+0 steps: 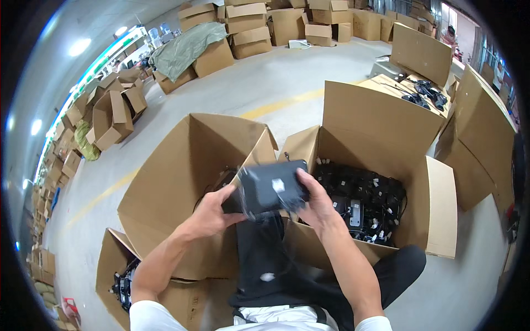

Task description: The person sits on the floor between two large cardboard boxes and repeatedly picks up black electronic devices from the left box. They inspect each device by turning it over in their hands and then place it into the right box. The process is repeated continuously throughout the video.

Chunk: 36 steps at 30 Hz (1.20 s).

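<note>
Above my lap, both hands hold a flat black box-shaped device [264, 190] with a small pale label on its face. It is blurred along its left and lower edges, where something like clear plastic film shows. My left hand [212, 212] is closed on the left end, and my right hand [317, 201] grips the right end with the thumb on top. Below and behind the device stand two open cardboard boxes. In the right box [375, 113] lie many black devices [359, 187] with white connectors and cables. The left box [160, 182] has dark items, mostly hidden by my hand and the device.
A smaller carton [113, 245] with black parts stands at my lower left. Black cabled items [422, 94] lie on a carton at far right, beside tall open cardboard [480, 132]. Stacked cartons [248, 25] line the back, one under a grey-green sheet [190, 47].
</note>
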Motion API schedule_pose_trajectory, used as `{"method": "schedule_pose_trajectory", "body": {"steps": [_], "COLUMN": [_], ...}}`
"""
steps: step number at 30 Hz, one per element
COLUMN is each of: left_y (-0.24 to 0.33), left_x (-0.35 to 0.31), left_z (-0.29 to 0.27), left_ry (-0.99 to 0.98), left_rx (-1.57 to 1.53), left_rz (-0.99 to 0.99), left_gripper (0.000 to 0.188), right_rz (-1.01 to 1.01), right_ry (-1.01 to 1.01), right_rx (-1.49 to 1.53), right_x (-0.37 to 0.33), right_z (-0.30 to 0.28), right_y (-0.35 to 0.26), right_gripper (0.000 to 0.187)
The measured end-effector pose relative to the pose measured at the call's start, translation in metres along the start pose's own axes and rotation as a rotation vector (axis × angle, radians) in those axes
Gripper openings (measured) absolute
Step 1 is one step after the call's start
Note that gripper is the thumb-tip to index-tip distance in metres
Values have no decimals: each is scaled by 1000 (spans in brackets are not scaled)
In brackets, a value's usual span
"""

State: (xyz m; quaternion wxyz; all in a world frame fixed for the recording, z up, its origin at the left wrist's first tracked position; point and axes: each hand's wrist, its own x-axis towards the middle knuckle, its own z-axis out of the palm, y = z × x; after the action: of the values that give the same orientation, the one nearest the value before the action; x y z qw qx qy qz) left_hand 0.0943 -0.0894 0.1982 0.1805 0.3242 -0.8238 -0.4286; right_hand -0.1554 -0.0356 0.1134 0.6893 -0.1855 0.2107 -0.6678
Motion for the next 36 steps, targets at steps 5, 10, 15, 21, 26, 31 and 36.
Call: {"method": "schedule_pose_trajectory", "body": {"steps": [5, 10, 15, 21, 26, 31, 36], "left_y": [45, 82, 30, 3, 12, 11, 7], "left_x": [8, 26, 48, 10, 12, 9, 6], "left_z": [-15, 7, 76, 158, 177, 168, 172], "left_ry": [-264, -421, -224, 113, 246, 524, 396], "left_rx": [486, 347, -507, -1048, -1215, -1265, -1280], "left_rz": [573, 700, 509, 63, -73, 19, 4], "left_gripper": [43, 43, 42, 60, 56, 53, 53], "right_rz": [-89, -95, -132, -373, -848, -344, -235], "right_ry": [-261, -177, -126, 239, 337, 334, 386], "right_rx": [37, -334, -162, -446, -741, -812, -621], "right_x": [-47, -53, -85, -116, -120, -182, -243], "right_z": [-18, -16, -39, -50, -61, -44, -23], "right_y": [-40, -31, -25, -28, -7, 9, -17], "right_gripper": [87, 48, 65, 52, 78, 63, 72]}}
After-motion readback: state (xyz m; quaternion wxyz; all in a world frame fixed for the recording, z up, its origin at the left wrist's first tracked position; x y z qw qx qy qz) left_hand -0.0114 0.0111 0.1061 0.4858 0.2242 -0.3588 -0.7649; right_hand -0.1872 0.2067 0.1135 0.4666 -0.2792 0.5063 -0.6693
